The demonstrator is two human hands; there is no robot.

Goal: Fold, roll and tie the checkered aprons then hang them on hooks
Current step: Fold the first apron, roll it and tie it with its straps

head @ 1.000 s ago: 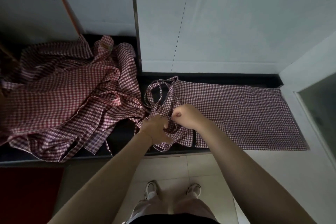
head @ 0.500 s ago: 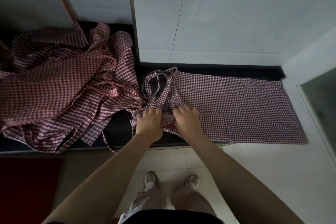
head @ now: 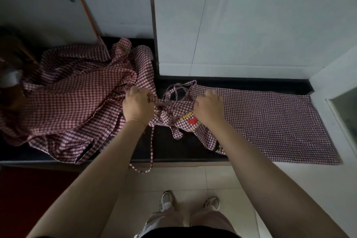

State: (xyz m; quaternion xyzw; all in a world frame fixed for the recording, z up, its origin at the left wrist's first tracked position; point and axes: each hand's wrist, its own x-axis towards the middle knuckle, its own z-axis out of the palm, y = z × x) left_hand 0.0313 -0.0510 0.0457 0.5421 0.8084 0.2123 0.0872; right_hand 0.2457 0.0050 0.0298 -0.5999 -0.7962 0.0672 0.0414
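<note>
Two hands have been drawn apart since half a second ago, when they lay side by side on the bib end of the apron: the left hand point(head: 138, 105) is now set at about nine o'clock of the right hand point(head: 209, 109), and a twisted band of checkered cloth is pulled taut between them. The fingers of each hand are curled over the fabric, so cloth is held in both, though which strap lies in which hand cannot be told. From this it is judged that the straps and bib are being gathered and straightened, so the fold is only begun; rolling, tying and hanging are all left to do. The spread apron point(head: 270, 121) is laid flat along the dark table point(head: 251, 84), its skirt running out toward three o'clock, with a red motif point(head: 192, 120) showing beside the right wrist. One loose strap point(head: 152, 147) hangs over the table's front edge at six o'clock. A heap of further aprons point(head: 73, 102) is piled at nine o'clock, touching the left hand, and a strap could be snagged in it. No hooks are seen.
</note>
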